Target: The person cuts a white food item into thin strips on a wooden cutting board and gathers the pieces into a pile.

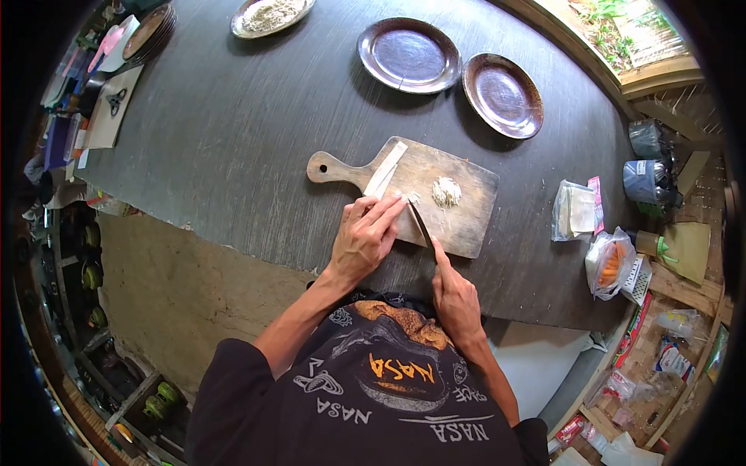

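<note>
A wooden cutting board [464, 228] with a round-holed handle lies on the dark table before me. Long flat white strips [384, 171] rest near its handle end. My left hand [365, 237] presses its closed fingertips on the near end of these strips. In my right hand [457, 301] is a knife [420, 224], gripped by its handle, the blade slanting across the board close to my left fingertips. Fine cut bits [413, 198] lie by the blade's tip. Farther right on the board sits a small heap of white shreds [446, 192].
Two brown plates [409, 54] [503, 95] stand beyond the board. A plate of white shreds [268, 15] is at the far left. To the right lie a packet of white sheets [575, 211] and a plastic bag of carrots [611, 264]. Stacked plates [148, 35] stand at upper left.
</note>
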A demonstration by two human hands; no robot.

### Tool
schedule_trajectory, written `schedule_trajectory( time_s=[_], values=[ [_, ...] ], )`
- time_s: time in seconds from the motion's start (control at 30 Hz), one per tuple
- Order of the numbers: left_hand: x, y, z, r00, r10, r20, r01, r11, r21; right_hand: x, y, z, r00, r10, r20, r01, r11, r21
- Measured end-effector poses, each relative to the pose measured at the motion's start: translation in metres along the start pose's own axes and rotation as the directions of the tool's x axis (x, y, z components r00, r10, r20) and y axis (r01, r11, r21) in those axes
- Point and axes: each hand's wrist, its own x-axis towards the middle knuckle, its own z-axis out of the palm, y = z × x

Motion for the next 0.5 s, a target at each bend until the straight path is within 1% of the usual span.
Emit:
schedule_trajectory(
  time_s=[0.13,0.2,0.23,0.43,0.5],
  values=[
    [-0.001,0.0,-0.001,1.0,-0.005,-0.019,0.005,1.0,-0.018,0.007,-0.003,0.004,1.0,0.015,-0.01,-0.015,1.0,0.01],
    [0.0,0.0,-0.001,1.0,0.0,-0.027,0.0,1.0,-0.02,0.011,-0.011,0.0,0.997,0.064,0.034,-0.066,0.996,0.063],
    [0.0,0.001,-0.002,1.0,-0.003,-0.026,0.003,1.0,-0.017,0.013,-0.013,-0.001,0.998,0.062,0.033,-0.064,0.996,0.062],
    [0.0,0.001,0.0,1.0,-0.013,-0.022,0.013,1.0,0.004,0.016,-0.018,-0.002,0.995,0.088,0.047,-0.089,0.996,0.022],
    [-0.002,0.001,0.001,1.0,-0.013,-0.017,0.013,1.0,0.006,0.018,-0.022,-0.008,0.984,0.144,0.102,-0.142,0.99,-0.021]
  ],
)
